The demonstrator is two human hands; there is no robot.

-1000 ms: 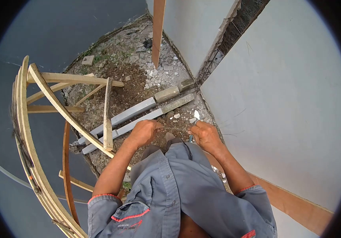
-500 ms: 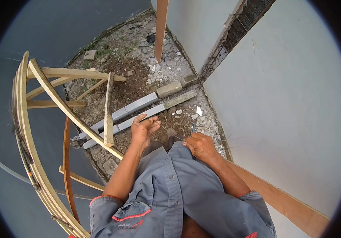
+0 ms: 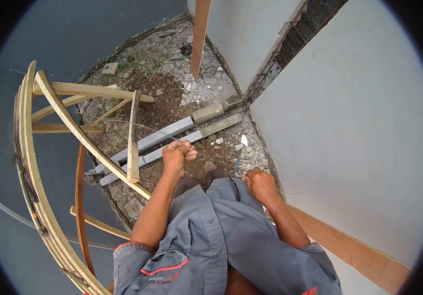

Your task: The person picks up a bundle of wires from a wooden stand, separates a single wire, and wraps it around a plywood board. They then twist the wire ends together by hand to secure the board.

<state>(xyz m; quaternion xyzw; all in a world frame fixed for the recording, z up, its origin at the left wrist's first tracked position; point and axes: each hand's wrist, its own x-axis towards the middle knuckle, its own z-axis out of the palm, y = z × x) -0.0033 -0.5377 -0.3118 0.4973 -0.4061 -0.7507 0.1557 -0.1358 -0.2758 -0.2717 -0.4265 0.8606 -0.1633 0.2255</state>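
Note:
My left hand is closed on a thin wire, which runs from the fingers up and left across the wooden frame's short upright. My right hand is closed beside my right hip, near a thin blue-green rod; what its fingers hold, if anything, is too small to make out. Below my left hand, two long grey concrete posts lie side by side on the rubble ground.
A wooden frame of long pale battens stands at the left, with bundled wires on it. An upright board is ahead. Another board leans along the pale wall at the right. Rubble covers the ground.
My hands have moved apart, the right one moving right and slightly down. The wire, earlier stretched between both hands, now extends up and left from my left hand.

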